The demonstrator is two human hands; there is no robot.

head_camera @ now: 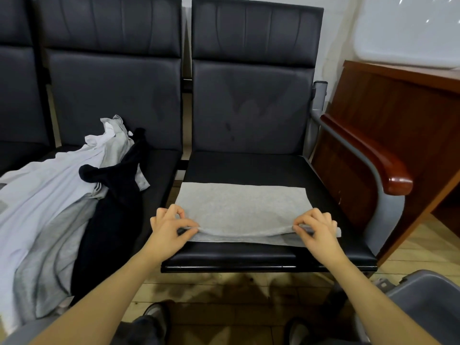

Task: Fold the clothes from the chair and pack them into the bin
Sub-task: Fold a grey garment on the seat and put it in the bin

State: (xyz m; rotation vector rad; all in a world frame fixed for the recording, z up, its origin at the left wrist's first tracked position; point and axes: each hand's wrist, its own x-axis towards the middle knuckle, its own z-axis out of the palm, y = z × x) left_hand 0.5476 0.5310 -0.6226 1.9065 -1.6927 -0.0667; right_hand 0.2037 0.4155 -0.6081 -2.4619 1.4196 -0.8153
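A light grey garment, folded into a flat rectangle, lies on the black seat of the right chair. My left hand pinches its near left edge, lifting the top layer slightly. My right hand pinches the near right edge the same way. A heap of unfolded clothes, white, grey and black, covers the seat of the chair to the left. The grey bin shows at the bottom right corner, on the floor.
A chair armrest with a red-brown wooden cap flanks the right seat. Behind it stands a dark wooden desk. Wooden floor lies below the seats, with my shoes at the bottom edge.
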